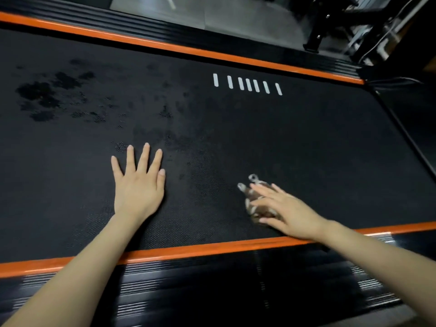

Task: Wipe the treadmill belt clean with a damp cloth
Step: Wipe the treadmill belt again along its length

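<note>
The black textured treadmill belt (236, 128) fills the view, with dark wet patches (47, 95) at its far left and several white stripes (247, 84) at the far side. My left hand (138, 180) lies flat on the belt, fingers straight and spread. My right hand (280, 208) presses a small brown and white cloth (253, 197) onto the belt near the front rail, fingers extended over it. The cloth is bunched and partly hidden under the hand. This hand looks blurred.
Orange strips with black ribbed side rails run along the near edge (212, 250) and far edge (165, 47) of the belt. A black machine frame with cables (368, 38) stands at the top right, and grey floor (212, 13) lies beyond the far rail.
</note>
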A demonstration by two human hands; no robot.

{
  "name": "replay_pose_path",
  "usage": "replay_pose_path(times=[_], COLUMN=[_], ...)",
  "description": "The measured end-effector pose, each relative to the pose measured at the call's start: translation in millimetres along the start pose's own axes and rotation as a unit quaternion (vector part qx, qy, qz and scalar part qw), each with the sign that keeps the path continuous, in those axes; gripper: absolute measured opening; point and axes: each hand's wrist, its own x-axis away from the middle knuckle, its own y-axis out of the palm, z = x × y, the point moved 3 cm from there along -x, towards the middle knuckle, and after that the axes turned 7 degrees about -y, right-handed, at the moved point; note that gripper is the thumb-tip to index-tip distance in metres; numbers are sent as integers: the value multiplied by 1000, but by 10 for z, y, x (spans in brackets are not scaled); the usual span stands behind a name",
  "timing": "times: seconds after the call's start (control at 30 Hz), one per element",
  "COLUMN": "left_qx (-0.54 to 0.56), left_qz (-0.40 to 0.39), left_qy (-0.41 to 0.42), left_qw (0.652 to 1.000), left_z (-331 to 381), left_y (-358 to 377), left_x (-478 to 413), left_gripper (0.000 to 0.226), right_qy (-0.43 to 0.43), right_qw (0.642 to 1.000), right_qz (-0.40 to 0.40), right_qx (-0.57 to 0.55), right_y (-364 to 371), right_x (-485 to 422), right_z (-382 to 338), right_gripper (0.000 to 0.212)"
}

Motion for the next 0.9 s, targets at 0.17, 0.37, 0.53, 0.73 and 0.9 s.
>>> replay_pose_path(times=[0.17, 0.37, 0.53, 0.73, 0.9], left_qx=[-9, -5, -7, -11, -17], left_qz=[8, 12, 17, 10, -8], left_qy=[-10, -6, -10, -15, -28], left_qw=[1000, 1000, 1000, 1000, 999], left_z=[11, -8, -28, -25, 21], left_y=[17, 46, 49, 7, -32], left_x=[3, -24, -19, -14, -65], left_gripper=[61, 58, 67, 70, 82], right_qy=[34, -47, -62, -104, -46], right_qw=[997, 993, 990, 988, 983], right_qz=[64, 85, 111, 115, 176], right_qx=[-24, -64, -58, 8, 19], right_y=[119, 270, 312, 219, 58], right_x=[42, -466, -516, -1098, -2055], right_z=[-115, -523, -517, -342, -75], right_gripper=[31, 27, 28, 26, 26])
